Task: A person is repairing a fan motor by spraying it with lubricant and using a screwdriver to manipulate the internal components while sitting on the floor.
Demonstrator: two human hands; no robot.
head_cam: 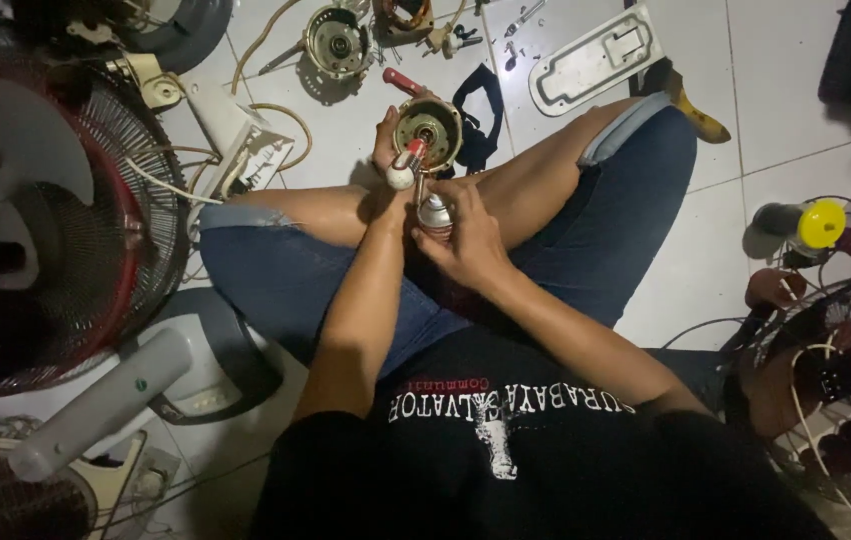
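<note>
Round motor housing [429, 128] gripped in left-hand fingers [383, 143], right-hand fingers [446, 235] closed around spray can [434, 214] below.

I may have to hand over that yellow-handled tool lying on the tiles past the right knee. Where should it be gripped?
Probably by the yellow handle of the tool, coming from its far, open side. Its dark end tucks against the right knee, while the handle points out over bare tiles with room for fingers around it.
</note>
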